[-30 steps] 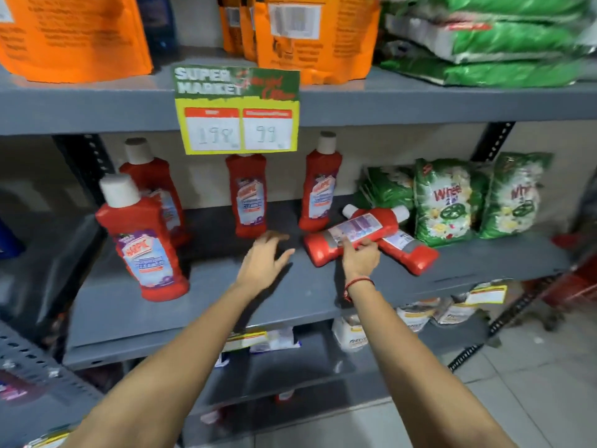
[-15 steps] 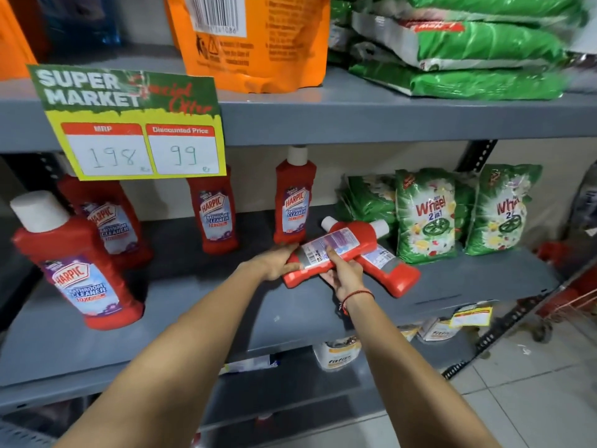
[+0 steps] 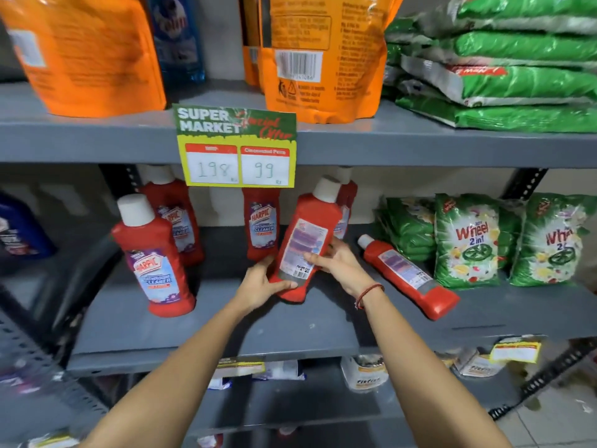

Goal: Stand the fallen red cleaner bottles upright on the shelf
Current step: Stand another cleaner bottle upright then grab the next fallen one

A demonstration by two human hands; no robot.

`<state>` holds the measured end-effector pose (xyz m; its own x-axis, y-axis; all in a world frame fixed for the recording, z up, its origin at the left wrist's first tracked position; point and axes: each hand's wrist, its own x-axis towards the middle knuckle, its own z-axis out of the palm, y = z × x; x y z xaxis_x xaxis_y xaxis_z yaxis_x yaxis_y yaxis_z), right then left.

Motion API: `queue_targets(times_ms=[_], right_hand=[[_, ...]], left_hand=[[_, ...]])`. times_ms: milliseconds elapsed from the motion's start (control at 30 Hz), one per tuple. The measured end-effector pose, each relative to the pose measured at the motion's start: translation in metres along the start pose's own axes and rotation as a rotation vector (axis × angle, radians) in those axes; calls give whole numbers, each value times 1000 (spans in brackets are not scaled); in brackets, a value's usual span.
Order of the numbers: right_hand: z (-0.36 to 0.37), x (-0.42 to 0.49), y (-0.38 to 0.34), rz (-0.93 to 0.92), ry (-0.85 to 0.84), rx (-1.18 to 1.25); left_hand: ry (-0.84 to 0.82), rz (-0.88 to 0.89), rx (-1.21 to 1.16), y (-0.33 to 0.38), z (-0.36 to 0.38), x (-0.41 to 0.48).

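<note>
Both hands hold one red cleaner bottle (image 3: 307, 240) with a white cap, nearly upright and leaning right, back label toward me, its base near the grey shelf (image 3: 290, 328). My left hand (image 3: 263, 284) grips its lower left side; my right hand (image 3: 336, 265) grips its right side. A second red bottle (image 3: 407, 274) lies flat on the shelf to the right, cap pointing back-left. Upright red bottles stand at front left (image 3: 151, 257), behind it (image 3: 176, 218), at the centre back (image 3: 261, 224) and partly hidden behind the held one (image 3: 347, 202).
Green detergent packs (image 3: 465, 240) stand at the shelf's right. A price sign (image 3: 235, 147) hangs from the upper shelf, which carries orange pouches (image 3: 323, 53) and stacked green bags (image 3: 504, 72). A dark blue bottle (image 3: 19, 231) sits far left. Packets lie on the lower shelf.
The upper fallen bottle has been lifted off the other one and tipped from lying to nearly upright, moved left. My left hand has closed on it. The view moved closer.
</note>
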<state>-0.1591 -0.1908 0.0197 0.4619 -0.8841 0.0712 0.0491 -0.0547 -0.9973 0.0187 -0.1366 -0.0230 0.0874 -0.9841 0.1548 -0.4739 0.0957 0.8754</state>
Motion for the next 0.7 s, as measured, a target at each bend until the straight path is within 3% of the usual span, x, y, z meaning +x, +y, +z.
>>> queue_targets(times_ms=[233,400,533,600,700], right_hand=[[47,8,-8,12,-212,-166],[59,9,3,15,-250,-249],[60,5,5,16,-213,-243],[62,2,8,2,-172,-244],[70,-3,17,-47,-6,-308]], left_hand=[[205,-16,-29,-28,-14,-36],[285,-45,-58,-37,-9,-50],[341,-71,-63,-34,-5,-53],[448,-126,-34,-32,5,-58],[563,-162,-65,-20,29,-73]])
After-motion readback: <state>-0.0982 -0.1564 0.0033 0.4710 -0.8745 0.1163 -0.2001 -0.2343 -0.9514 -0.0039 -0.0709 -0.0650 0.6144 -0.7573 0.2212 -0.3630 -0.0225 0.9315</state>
